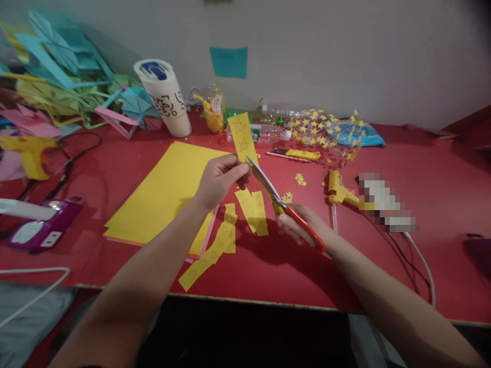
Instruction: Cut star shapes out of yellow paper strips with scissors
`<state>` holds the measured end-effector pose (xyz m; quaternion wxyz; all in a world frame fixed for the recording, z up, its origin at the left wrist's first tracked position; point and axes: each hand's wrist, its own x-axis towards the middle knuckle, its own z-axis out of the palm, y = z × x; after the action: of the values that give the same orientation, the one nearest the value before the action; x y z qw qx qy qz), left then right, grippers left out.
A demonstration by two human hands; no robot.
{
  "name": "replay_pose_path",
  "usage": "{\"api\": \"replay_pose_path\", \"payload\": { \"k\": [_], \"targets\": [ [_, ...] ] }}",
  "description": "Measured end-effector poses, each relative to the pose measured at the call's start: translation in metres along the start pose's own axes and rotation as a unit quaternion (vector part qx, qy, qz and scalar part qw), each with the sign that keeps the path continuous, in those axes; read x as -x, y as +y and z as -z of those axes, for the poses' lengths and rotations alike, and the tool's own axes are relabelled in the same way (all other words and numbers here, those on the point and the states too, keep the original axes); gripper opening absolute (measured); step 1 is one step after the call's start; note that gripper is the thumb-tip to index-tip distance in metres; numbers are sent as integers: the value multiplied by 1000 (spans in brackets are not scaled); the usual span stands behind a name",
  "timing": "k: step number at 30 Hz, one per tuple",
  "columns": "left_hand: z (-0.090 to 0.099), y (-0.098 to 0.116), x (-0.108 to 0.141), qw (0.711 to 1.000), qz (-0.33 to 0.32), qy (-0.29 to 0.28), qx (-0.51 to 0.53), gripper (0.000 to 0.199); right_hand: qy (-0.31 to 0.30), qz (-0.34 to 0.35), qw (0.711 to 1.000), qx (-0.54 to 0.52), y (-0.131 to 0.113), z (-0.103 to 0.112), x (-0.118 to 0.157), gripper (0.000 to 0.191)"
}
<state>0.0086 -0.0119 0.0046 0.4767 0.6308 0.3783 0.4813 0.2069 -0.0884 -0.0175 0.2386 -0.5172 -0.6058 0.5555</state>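
Note:
My left hand (222, 179) pinches the lower end of a yellow paper strip (242, 134) with stars drawn on it, holding it up above the table. My right hand (297, 225) is wrapped round the red handles of a pair of scissors (274, 194). Their blade tips touch or overlap the strip's lower edge close to my left fingertips; whether they bite into the paper I cannot tell. Below lie more star-marked strips (251, 212), some overlapping. Small cut-out yellow stars (300, 179) rest in little piles beyond the scissors.
Yellow sheets (153, 194) are stacked at left. Behind stand a white tumbler (164, 99), a plastic bottle (272, 134), a box cutter (303, 155) and a star-covered clear object (326, 133). A yellow glue gun (339, 189) with its cord lies right; a purple power strip (46, 225) sits left.

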Motion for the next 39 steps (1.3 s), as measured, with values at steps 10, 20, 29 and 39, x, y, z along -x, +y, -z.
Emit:
{"api": "replay_pose_path", "payload": {
  "k": [10, 20, 29, 39],
  "targets": [
    [-2, -5, 1, 1000, -2, 8, 2, 21, 23, -12, 1000, 7, 0, -3, 0, 54],
    [-2, -10, 1, 999, -6, -1, 40, 20, 42, -18, 999, -13, -5, -5, 1, 60],
    [-2, -12, -1, 998, -3, -6, 59, 19, 35, -18, 999, -29, -5, -5, 1, 53],
    [1, -11, -1, 996, 7, -28, 88, 18, 40, -32, 999, -18, -4, -3, 0, 52]
  ]
}}
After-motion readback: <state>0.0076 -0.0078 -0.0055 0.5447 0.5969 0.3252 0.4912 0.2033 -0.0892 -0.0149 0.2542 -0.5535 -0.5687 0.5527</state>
